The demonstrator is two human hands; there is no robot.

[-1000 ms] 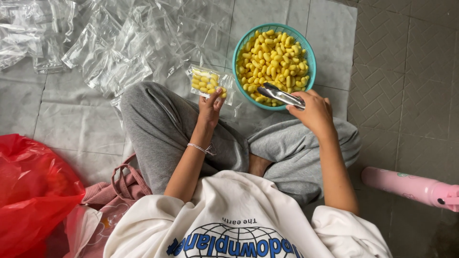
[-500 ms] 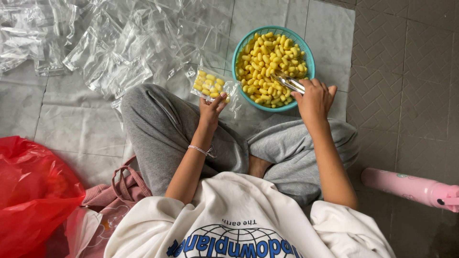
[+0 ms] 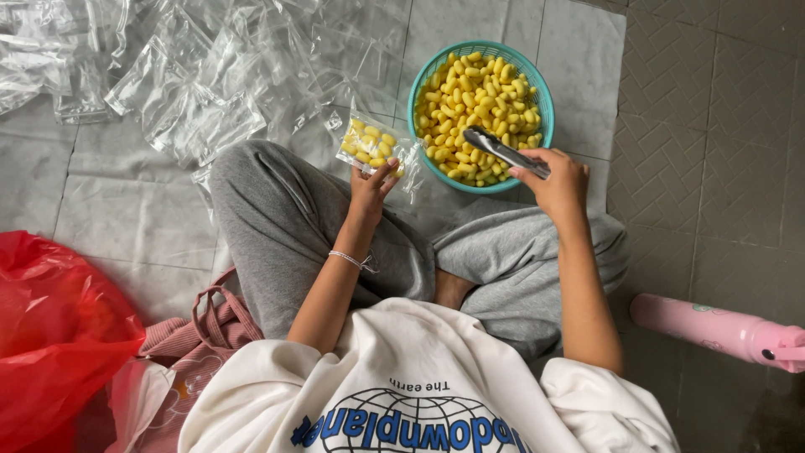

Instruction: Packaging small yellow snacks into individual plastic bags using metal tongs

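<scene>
A small clear bag [image 3: 371, 148], partly filled with yellow oval pieces, is pinched at its lower edge by the fingers of the left hand [image 3: 369, 189] and held up just beside the teal basket [image 3: 417, 88]; kept that close to the rim, it appears placed so that pieces need only a short carry. The right hand [image 3: 558, 180] is closed around the handle end of metal tongs [image 3: 501, 151], whose tips are lowered onto the heap of yellow pieces [image 3: 478, 96] in the basket. Whether a piece is caught between the tips cannot be told. The basket is set on the pale tiled floor [image 3: 134, 218] right in front of the crossed legs, within easy reach of both hands. A spread of empty clear bags [image 3: 193, 75] is laid out to the left on the floor. A red plastic bag [image 3: 50, 335] lies beside the left knee, and a pink bottle [image 3: 713, 327] lies to the right.
</scene>
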